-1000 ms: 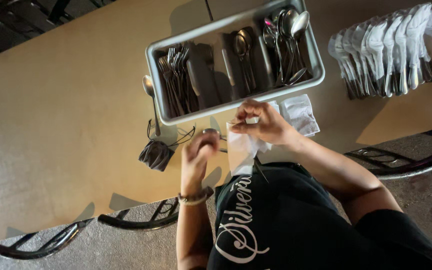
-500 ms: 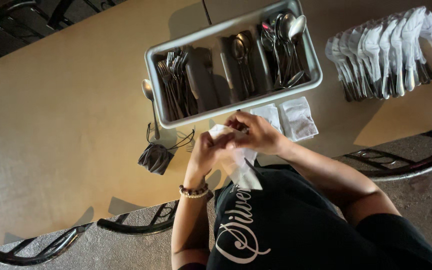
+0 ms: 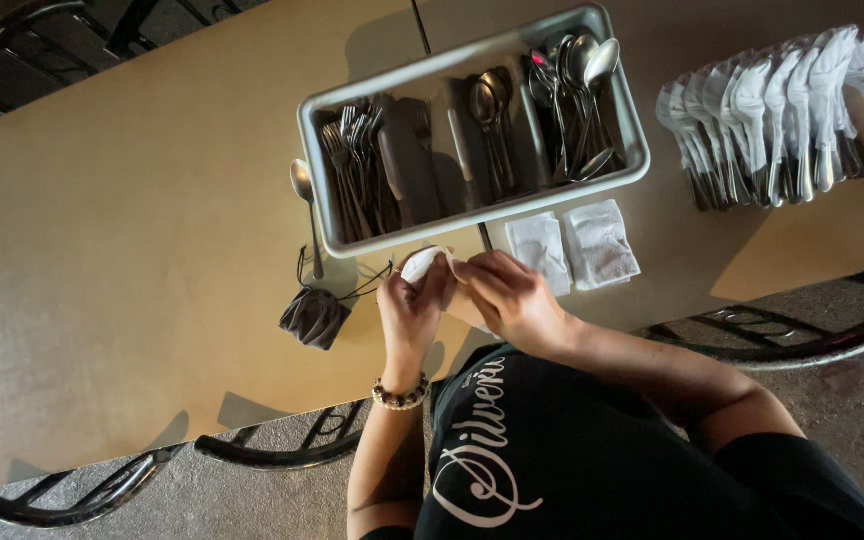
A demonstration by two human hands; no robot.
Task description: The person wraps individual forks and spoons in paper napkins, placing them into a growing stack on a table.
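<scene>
A white napkin [image 3: 426, 264] is gripped between both hands just off the near edge of the table [image 3: 132, 260], directly below the grey cutlery tray [image 3: 472, 215]. The left hand [image 3: 410, 305] is closed around the napkin, fingers curled over its rounded upper end, while the right hand [image 3: 512, 298] is pressed against it from the other side with fingers bent and pinching the fold; whether cutlery is rolled inside cannot be told. A beaded bracelet [image 3: 400, 394] is worn on the left wrist. The tray is set near the middle of the table and is split into compartments: forks [image 3: 352, 165] are stacked in the left one, knives [image 3: 402, 165] beside them, and spoons [image 3: 572, 100] in the compartments towards the right. A single spoon [image 3: 304, 205] is laid on the table just beside the tray's left wall. Below that spoon, close to the near edge, a small dark cloth pouch [image 3: 314, 316] with thin cords is seen. Two folded white napkins [image 3: 572, 245] are placed side by side between the tray's near wall and the near edge (touching each other, or nearly so). Towards the right edge of the table, a row of cutlery bundles [image 3: 777, 110] already wrapped in white napkins is lined up, overlapping one another. Curved metal chair frames [image 3: 252, 455] are seen under the near edge. A black shirt with white script lettering is worn by the person.
</scene>
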